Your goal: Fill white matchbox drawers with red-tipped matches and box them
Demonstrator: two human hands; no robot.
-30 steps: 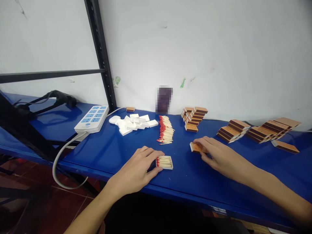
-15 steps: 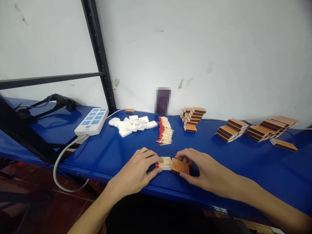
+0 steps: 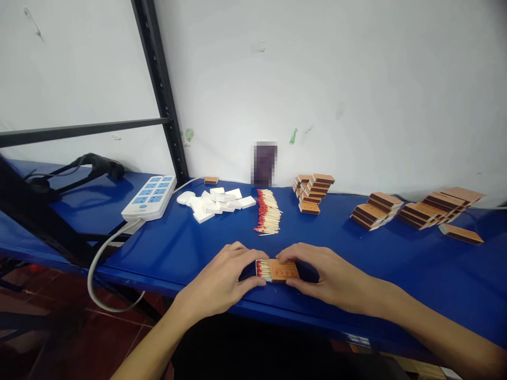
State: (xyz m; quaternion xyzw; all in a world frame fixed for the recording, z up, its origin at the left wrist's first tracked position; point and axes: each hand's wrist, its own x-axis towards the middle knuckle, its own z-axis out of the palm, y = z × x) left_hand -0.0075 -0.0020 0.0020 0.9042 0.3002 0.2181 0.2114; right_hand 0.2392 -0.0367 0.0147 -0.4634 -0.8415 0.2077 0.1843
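Observation:
Between my hands, near the front edge of the blue table, a white matchbox tray (image 3: 263,269) full of red-tipped matches sits partly inside its orange-brown matchbox sleeve (image 3: 284,270). My left hand (image 3: 229,269) pinches the tray at its left end, thumb in front and fingers behind. The sleeve is gripped by my right hand (image 3: 322,269), its thumb on the near side and fingers on the far side. The red match heads show at the tray's exposed left half; the sleeve covers the rest.
Behind my hands lies a pile of loose matches (image 3: 268,212). White trays (image 3: 222,201) are heaped left of it. Stacked matchboxes (image 3: 317,189) and more stacks (image 3: 376,210) stand to the right. A power strip (image 3: 151,198) and a black shelf post (image 3: 164,89) are at left.
The sleeve has moved left and straightened, sliding over the right part of the match-filled tray. My right hand has moved left with it; my left hand has stayed nearly in place.

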